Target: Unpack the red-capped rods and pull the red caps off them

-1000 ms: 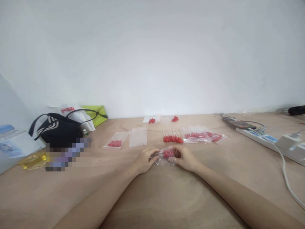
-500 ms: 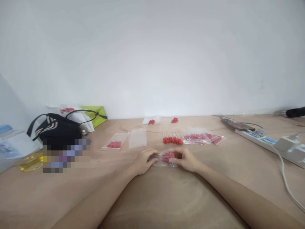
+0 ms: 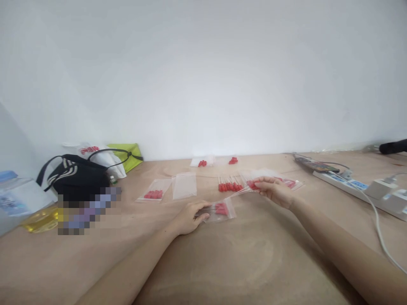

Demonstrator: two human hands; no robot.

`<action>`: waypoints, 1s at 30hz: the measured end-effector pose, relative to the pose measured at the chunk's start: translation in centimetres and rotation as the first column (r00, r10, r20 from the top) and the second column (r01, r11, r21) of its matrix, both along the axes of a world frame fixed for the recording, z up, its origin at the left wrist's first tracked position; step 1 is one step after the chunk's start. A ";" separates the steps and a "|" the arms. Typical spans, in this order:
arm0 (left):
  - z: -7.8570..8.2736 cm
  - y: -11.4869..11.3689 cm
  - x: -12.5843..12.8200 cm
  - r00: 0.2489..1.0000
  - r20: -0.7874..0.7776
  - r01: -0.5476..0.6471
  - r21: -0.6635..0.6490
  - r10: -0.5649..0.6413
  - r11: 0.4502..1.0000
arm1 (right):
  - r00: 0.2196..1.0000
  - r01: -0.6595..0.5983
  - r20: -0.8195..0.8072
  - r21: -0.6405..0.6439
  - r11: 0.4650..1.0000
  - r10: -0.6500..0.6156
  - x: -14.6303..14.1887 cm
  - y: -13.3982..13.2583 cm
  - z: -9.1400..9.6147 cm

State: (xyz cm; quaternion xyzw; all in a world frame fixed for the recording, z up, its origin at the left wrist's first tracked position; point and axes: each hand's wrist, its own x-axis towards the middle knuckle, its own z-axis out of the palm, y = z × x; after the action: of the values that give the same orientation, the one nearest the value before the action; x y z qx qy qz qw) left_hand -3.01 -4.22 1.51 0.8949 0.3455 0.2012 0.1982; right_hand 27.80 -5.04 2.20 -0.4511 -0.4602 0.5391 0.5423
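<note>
Plastic bag (image 3: 231,212): clear and flat on the wooden table (image 3: 203,267), there it was between your hands, right beside your left fingers, red ends showing through.
Left hand (image 3: 192,218): curled low, thumb and fingers almost together, and you had the bag's left end caught between them!
Right hand (image 3: 257,188): out ahead and to the right of the bag, fingertips pinched on red-tipped sticks (image 3: 252,185), thin shafts slanting back toward your left hand; you couldn't tell how many.
Loose row (image 3: 230,187): just left of your right hand, red ends pointing your way.
Filled bags (image 3: 291,184): overlapping, partly hidden behind your right hand.
Pale bag (image 3: 185,185): lying flat just beyond your left hand, with a red-filled packet (image 3: 153,194) farther left.
Power strip (image 3: 349,184): white, well to the right of your right hand, phone (image 3: 318,165) at its far end.
</note>
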 end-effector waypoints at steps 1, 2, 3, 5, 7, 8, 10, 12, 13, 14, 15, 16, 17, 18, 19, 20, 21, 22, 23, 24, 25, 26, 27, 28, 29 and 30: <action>0.1 0.0 -0.1 1.000 -0.018 0.015 -0.008 -0.016 1.000 | 0.999 0.040 -0.002 0.038 0.998 -0.040 0.5 0.3 0.2; 0.1 0.0 -0.1 0.999 -0.033 0.030 -0.016 -0.030 0.999 | 0.997 0.079 0.002 0.084 0.993 -0.080 0.7 0.7 0.4; 0.2 0.0 -0.1 0.998 -0.048 0.043 -0.027 -0.044 0.999 | 0.993 0.117 0.013 0.135 0.984 -0.120 0.7 1.1 0.6; 0.3 0.0 -0.2 0.995 -0.069 0.066 -0.046 -0.069 0.997 | 0.974 0.181 0.088 0.253 0.951 -0.208 0.0 2.0 0.9; 0.3 0.0 -0.2 0.993 -0.071 0.092 -0.047 -0.095 0.995 | 0.909 0.210 0.257 0.394 0.895 -0.327 -1.6 3.0 0.9; 0.2 0.0 -0.2 0.993 -0.065 0.099 -0.037 -0.101 0.994 | 0.836 0.200 0.370 0.483 0.853 -0.405 -2.6 3.5 0.7; 0.0 0.0 -0.2 0.996 -0.039 0.083 -0.007 -0.083 0.997 | 0.575 0.057 0.629 0.607 0.793 -0.523 -4.7 4.5 0.1; -0.2 0.0 -0.3 1.000 -0.012 0.028 0.013 -0.028 1.000 | 0.363 -0.068 0.751 0.611 0.789 -0.551 -6.6 5.3 -0.6; -0.3 0.0 -0.4 1.000 0.000 0.000 0.016 0.000 1.000 | 0.313 -0.107 0.777 0.600 0.793 -0.546 -7.3 5.6 -0.9; -0.4 0.0 -0.4 1.000 0.009 -0.019 0.016 0.019 1.000 | 0.287 -0.136 0.794 0.588 0.797 -0.537 -7.9 5.8 -1.3; -0.4 0.0 -0.5 0.999 0.016 -0.030 0.015 0.030 0.999 | 0.275 -0.163 0.805 0.577 0.800 -0.525 -8.3 6.0 -1.5; -0.5 0.0 -0.5 0.999 0.019 -0.033 0.011 0.033 0.999 | 0.253 -0.195 0.819 0.565 0.802 -0.516 -8.6 6.2 -1.7; -0.5 0.0 -0.5 0.999 0.022 -0.032 0.007 0.032 0.999 | 0.229 -0.226 0.831 0.552 0.803 -0.507 -8.8 6.3 -1.9; -0.5 0.0 -0.5 0.999 0.023 -0.029 0.002 0.029 1.000 | 0.207 -0.253 0.842 0.539 0.804 -0.499 -8.9 6.3 -1.9; -0.5 0.0 -0.5 0.999 0.023 -0.028 -0.002 0.028 1.000 | 0.185 -0.276 0.850 0.526 0.804 -0.492 -9.0 6.3 -2.0; -0.5 0.1 -0.5 0.999 0.024 -0.028 -0.004 0.028 1.000 | 0.166 -0.295 0.858 0.514 0.806 -0.487 -9.0 6.2 -2.0; -0.5 0.1 -0.5 0.999 0.024 -0.027 -0.006 0.027 1.000 | 0.148 -0.309 0.864 0.503 0.807 -0.482 -9.1 6.2 -2.0; -0.5 0.1 -0.4 0.999 0.024 -0.027 -0.005 0.027 1.000 | 0.133 -0.320 0.868 0.494 0.808 -0.478 -9.1 6.1 -2.0; -0.6 0.1 -0.4 0.999 0.024 -0.028 -0.004 0.028 1.000 | 0.118 -0.326 0.872 0.487 0.810 -0.476 -9.2 6.0 -2.0; -0.6 0.1 -0.4 0.999 0.023 -0.030 -0.004 0.030 1.000 | 0.106 -0.329 0.873 0.482 0.812 -0.475 -9.2 5.9 -2.0; -0.6 0.1 -0.4 0.999 0.024 -0.031 -0.004 0.031 1.000 | 0.096 -0.327 0.874 0.480 0.814 -0.476 -9.2 5.7 -1.9; -0.6 0.0 -0.4 0.999 0.027 -0.032 -0.003 0.032 0.999 | 0.085 -0.323 0.874 0.479 0.816 -0.479 -9.2 5.6 -1.8; -0.5 0.0 -0.3 0.999 0.029 -0.032 -0.004 0.032 0.999 | 0.080 -0.313 0.870 0.485 0.817 -0.486 -9.2 5.4 -1.7; -0.5 0.0 -0.3 0.999 0.031 -0.029 -0.008 0.030 1.000 | 0.089 -0.297 0.863 0.500 0.813 -0.498 -9.0 5.1 -1.6; -0.5 0.0 -0.3 0.999 0.032 -0.028 -0.014 0.028 1.000 | 0.115 -0.276 0.850 0.525 0.805 -0.515 -8.8 4.8 -1.6; -0.4 -0.1 -0.3 0.999 0.031 -0.030 -0.021 0.030 0.999 | 0.160 -0.247 0.831 0.557 0.793 -0.534 -8.5 4.3 -1.5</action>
State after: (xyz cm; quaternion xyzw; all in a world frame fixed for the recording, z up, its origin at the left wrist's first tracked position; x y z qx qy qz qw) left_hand -3.30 -4.28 1.09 0.8843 0.3578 0.2143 0.2099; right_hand 19.26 -0.69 0.66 -0.5415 -0.7864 -0.1085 0.2767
